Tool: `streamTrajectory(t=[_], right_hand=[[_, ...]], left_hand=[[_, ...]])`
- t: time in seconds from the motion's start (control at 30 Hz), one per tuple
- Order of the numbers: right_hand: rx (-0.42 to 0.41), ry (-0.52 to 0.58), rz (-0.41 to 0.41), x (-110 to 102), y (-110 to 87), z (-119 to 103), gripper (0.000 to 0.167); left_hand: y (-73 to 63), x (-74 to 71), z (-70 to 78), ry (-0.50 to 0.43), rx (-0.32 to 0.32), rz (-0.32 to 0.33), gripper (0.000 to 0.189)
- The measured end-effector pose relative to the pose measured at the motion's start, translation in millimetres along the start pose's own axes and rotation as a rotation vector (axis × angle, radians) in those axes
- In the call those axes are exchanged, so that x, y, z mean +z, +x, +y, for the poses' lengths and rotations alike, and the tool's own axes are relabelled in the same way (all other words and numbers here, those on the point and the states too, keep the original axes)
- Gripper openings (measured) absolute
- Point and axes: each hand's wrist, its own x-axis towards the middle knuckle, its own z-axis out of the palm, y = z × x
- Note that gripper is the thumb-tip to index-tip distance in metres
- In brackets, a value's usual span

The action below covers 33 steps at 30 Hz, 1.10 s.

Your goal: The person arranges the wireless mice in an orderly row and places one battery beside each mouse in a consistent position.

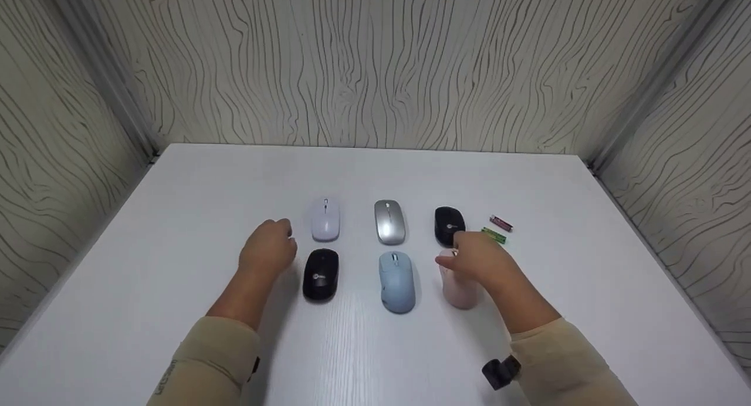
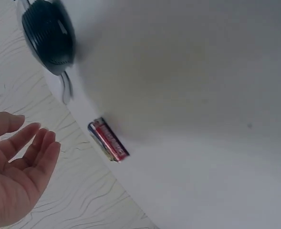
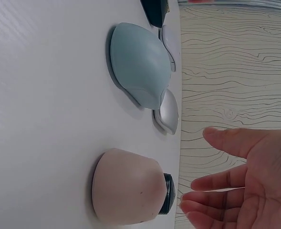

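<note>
My left hand (image 1: 267,249) hovers at the left, fingers loosely bent with nothing in them, beside a lavender mouse (image 1: 325,221) and a black mouse (image 1: 321,275). Over the front end of a pink mouse (image 1: 459,291) hangs my right hand (image 1: 481,258), partly covering it in the head view. In the right wrist view, the thumb and fingers are spread apart, holding nothing, above the pink mouse (image 3: 126,188). Another black mouse (image 1: 449,224) lies just behind that hand. A dark red battery (image 1: 501,223) and a green battery (image 1: 494,235) lie to its right.
In the middle of the white table (image 1: 352,359) are a silver mouse (image 1: 389,223) at the back and a light blue mouse (image 1: 396,283) in front. The mice form two rows. Wood-grain panels (image 1: 364,66) rise behind and at both sides.
</note>
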Motion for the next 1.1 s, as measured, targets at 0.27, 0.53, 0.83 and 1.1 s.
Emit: streamTrajectory(t=[0.27,0.53,0.83,1.1], right_hand=[[0.008,0.013,-0.006,0,-1.5,-2,0.052],[-0.005,0.011,0.002,-1,-2.2,-2,0.05],[0.001,0.017,-0.004,0,-3.5,1,0.045],[0.005,0.029,-0.007,0,-4.2,-1,0.044]], left_hand=[[5.5,9.8,-22.5,0.088,0.015,-0.049,0.031],[10.6,13.1,-32.5,0.127,-0.043,-0.093,0.026],[8.2,15.5,-38.1,0.133,-0.031,-0.137,0.026],[6.0,17.2,-36.0,0.147,-0.018,-0.14,0.027]])
